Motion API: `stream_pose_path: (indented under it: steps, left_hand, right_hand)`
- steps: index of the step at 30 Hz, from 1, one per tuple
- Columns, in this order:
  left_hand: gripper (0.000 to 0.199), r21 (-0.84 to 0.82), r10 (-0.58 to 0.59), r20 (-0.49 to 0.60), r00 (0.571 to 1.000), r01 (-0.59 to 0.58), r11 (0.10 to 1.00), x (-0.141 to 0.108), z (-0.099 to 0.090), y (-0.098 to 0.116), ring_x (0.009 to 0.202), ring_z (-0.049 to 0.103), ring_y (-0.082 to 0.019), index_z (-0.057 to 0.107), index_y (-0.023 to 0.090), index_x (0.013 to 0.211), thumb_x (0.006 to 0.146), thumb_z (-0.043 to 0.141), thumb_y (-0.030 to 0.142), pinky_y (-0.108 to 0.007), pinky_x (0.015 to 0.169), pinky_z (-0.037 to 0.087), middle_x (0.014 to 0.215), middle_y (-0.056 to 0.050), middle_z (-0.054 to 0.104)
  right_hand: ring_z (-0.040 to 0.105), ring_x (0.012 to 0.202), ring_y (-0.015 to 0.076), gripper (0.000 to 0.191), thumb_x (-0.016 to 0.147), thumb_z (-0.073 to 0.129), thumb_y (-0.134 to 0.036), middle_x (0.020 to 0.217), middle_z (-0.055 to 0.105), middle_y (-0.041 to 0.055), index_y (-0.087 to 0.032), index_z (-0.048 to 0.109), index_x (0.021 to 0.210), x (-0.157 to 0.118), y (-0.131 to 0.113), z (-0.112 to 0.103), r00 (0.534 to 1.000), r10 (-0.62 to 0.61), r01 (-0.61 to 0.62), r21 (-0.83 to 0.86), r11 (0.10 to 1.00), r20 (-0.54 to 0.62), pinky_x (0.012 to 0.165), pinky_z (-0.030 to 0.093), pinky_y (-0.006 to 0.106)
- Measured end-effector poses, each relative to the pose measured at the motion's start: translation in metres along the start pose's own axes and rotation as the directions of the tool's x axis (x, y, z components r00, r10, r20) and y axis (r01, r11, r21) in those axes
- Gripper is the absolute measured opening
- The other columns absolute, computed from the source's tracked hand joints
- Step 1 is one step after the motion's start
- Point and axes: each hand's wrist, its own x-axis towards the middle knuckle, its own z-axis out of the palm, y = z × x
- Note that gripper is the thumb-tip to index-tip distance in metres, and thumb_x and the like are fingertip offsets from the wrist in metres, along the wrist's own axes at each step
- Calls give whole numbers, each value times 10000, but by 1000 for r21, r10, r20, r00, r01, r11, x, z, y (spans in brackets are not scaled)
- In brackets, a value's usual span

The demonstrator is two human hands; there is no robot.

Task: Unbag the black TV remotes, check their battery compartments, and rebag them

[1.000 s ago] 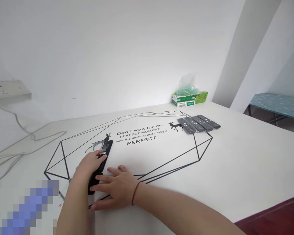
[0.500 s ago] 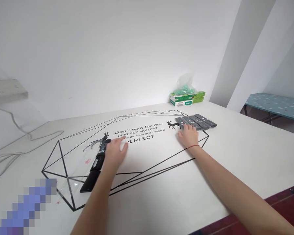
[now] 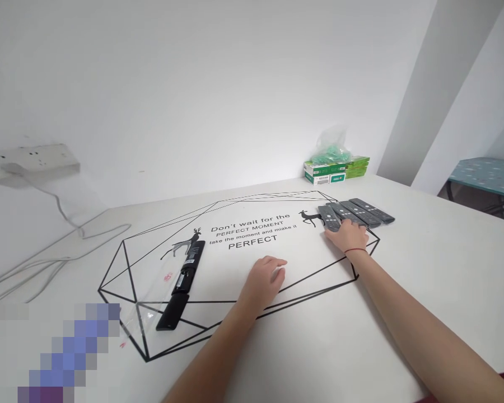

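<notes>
My right hand (image 3: pixel 351 238) reaches to the row of dark grey remote controls at the right. Its thumb and fingers close around the near end of the leftmost remote control (image 3: pixel 328 216), partly hiding it. Beside it lie several more remote controls (image 3: pixel 357 212), side by side in clear wrapping. My left hand (image 3: pixel 265 280) hovers over the middle of the table, thumb and fingers apart, holding nothing. To its left a black remote control (image 3: pixel 195 254) lies back side up, its battery compartment exposed. The loose black cover (image 3: pixel 173 312) rests just below it.
A clear plastic bag (image 3: pixel 151 296) lies left of the black remote control. Green and white boxes (image 3: pixel 325 170) stand by the wall with a plastic bag (image 3: pixel 332 148) on top. White cables (image 3: pixel 59 260) run from a power strip (image 3: pixel 42 159) at left. A blue table (image 3: pixel 487 176) stands at far right.
My left hand has moved right and nearer, away from the black remote control. My right hand stays at the row, where the leftmost remote control has turned slightly. The view has shifted left.
</notes>
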Motion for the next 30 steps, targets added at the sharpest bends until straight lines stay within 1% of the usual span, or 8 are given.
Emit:
stream_pose_path:
  steps: [4, 8, 13, 16, 19, 22, 27, 30]
  left_hand:
    - [273, -65, -24, 20, 1000, 26, 998, -1, -4, 1, 946, 599, -215, 674, 235, 983, 857, 433, 255, -373, 877, 468, 993, -65, 674]
    - [260, -135, -62, 19, 998, 64, 989, -2, -3, 6, 919, 607, -202, 676, 238, 977, 847, 455, 277, -352, 886, 465, 995, -54, 675]
    - [366, -342, -312, 6, 950, 295, 892, 2, -6, 8, 908, 619, -191, 609, 220, 1158, 865, 472, 392, -334, 886, 464, 1090, -66, 664]
    - [459, -514, -456, 12, 890, 396, 761, 7, -8, 7, 975, 619, -206, 520, 210, 1265, 891, 433, 460, -358, 897, 453, 1165, -86, 639]
    - [434, -681, -448, 1, 894, 329, 654, 10, -11, 4, 987, 617, -214, 561, 188, 1169, 907, 397, 493, -354, 853, 474, 1151, -98, 643]
    - [402, -792, -414, -11, 910, 244, 559, 9, -15, 5, 976, 615, -208, 592, 174, 1071, 894, 437, 501, -342, 858, 474, 1127, -100, 656]
    - [387, -885, -442, 10, 897, 214, 413, 4, -29, 12, 1017, 607, -221, 578, 187, 1091, 890, 462, 498, -354, 856, 478, 1173, -97, 642]
    - [394, -921, -400, 18, 916, 171, 350, 3, -39, 19, 1050, 602, -239, 570, 188, 1129, 904, 443, 485, -352, 824, 496, 1232, -102, 609]
  right_hand:
    - [439, 1165, 433, 501, 639, 673, -405, 1153, 563, 248, -114, 540, 1024, -2, -2, -3, 997, 37, -42, 83, 996, 61, 879, 380, 529]
    - [562, 1040, 345, 425, 704, 610, -353, 1041, 615, 189, -155, 446, 1042, -12, -11, -7, 989, -52, 16, 252, 968, 136, 830, 430, 444]
    - [673, 794, 208, 280, 774, 533, -335, 866, 660, 43, -232, 367, 974, -54, -37, -4, 911, -235, 12, 547, 837, 340, 650, 515, 308]
    - [688, 783, 183, 328, 755, 615, -371, 931, 645, 16, -243, 383, 948, -88, -49, -2, 791, -402, -117, 760, 640, 461, 607, 518, 266]
    - [689, 807, 186, 462, 725, 714, -386, 1026, 634, 44, -236, 423, 1051, -115, -53, -3, 620, -567, -303, 832, 465, 542, 587, 503, 253]
    - [682, 879, 198, 458, 761, 703, -420, 1080, 629, 83, -204, 499, 1110, -130, -52, -7, 474, -652, -354, 806, 474, 591, 626, 513, 263]
    - [690, 841, 202, 405, 797, 650, -475, 1119, 637, 120, -182, 577, 1068, -137, -50, -15, 270, -633, -483, 671, 563, 726, 614, 534, 277]
    - [683, 802, 188, 354, 797, 658, -455, 1010, 670, 104, -164, 587, 985, -138, -50, -17, 225, -642, -480, 656, 582, 733, 598, 526, 263]
